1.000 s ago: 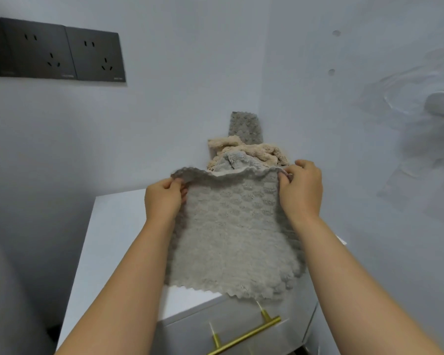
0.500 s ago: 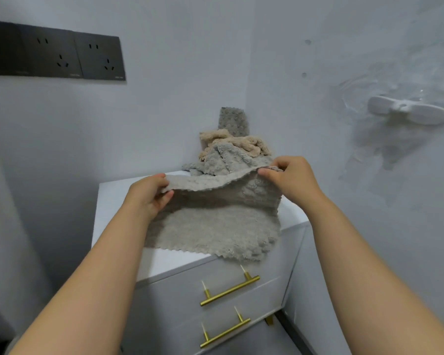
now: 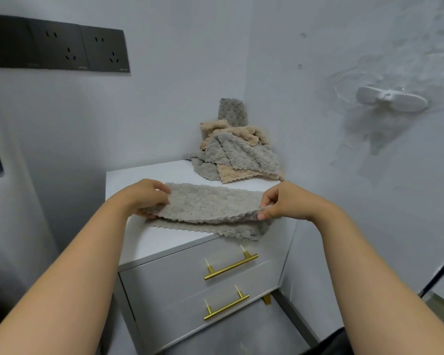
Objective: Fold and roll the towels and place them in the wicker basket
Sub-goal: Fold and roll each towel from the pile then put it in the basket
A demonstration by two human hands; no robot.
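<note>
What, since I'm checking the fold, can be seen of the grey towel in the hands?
The grey towel is fluffy, bumpy cloth with zigzag edges, folded over into a long two-layer strip. It lies across the front of the white cabinet top, one corner overhanging. The left hand and right hand pinch its ends.

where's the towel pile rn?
Head view: the towel pile sits at the back right corner of the cabinet top, behind the held grey towel.

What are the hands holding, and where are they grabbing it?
Both hands hold the grey towel over the white cabinet. The left hand grips its left end, and the right hand pinches its right end, at the folded-over top layer.
</note>
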